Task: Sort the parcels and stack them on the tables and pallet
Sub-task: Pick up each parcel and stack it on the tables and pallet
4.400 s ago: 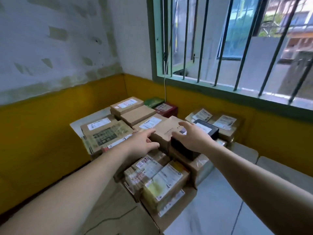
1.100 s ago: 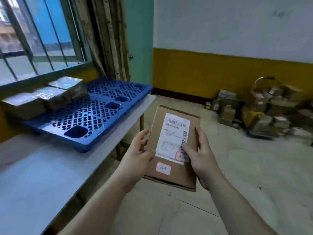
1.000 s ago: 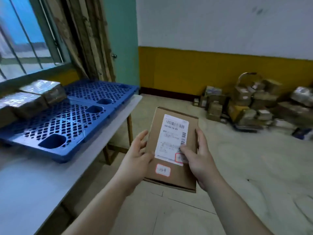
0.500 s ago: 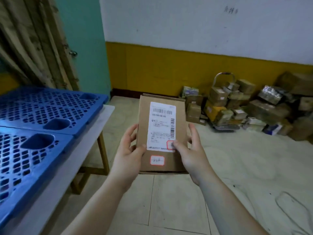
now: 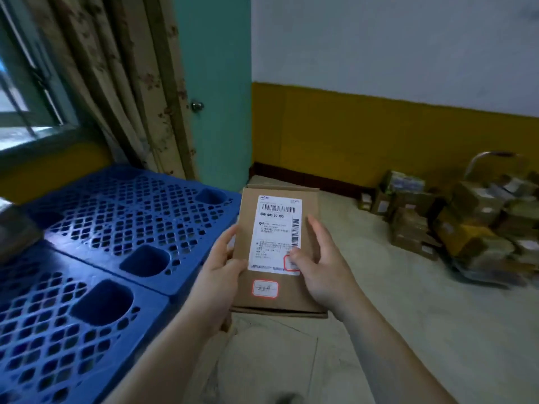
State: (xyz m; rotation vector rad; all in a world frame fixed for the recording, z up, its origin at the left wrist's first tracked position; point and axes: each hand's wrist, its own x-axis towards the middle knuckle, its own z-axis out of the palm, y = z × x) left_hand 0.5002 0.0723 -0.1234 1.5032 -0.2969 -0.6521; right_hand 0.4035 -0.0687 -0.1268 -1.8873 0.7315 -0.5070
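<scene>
A flat brown cardboard parcel [image 5: 262,298] with a white shipping label and a small red-framed sticker is held up in front of me, label facing me. My left hand [image 5: 220,266] grips its left edge, thumb on the front. My right hand [image 5: 319,266] grips the right edge, thumb pressing the label's lower right corner. A blue plastic pallet [image 5: 116,228] with a grid of holes lies at my left, next to the parcel. A wrapped parcel [image 5: 17,231] sits on the pallet at the far left edge.
A heap of mixed parcels [image 5: 466,220] lies on the floor at the right, against the yellow-and-white wall. A teal door [image 5: 215,88] with a knob and a patterned curtain [image 5: 122,83] stand behind the pallet. A barred window [image 5: 26,91] is at the upper left.
The view has swung back left, so the pallet now fills more of the left side and the floor heap sits further right. Both hands keep the same hold on the parcel.
</scene>
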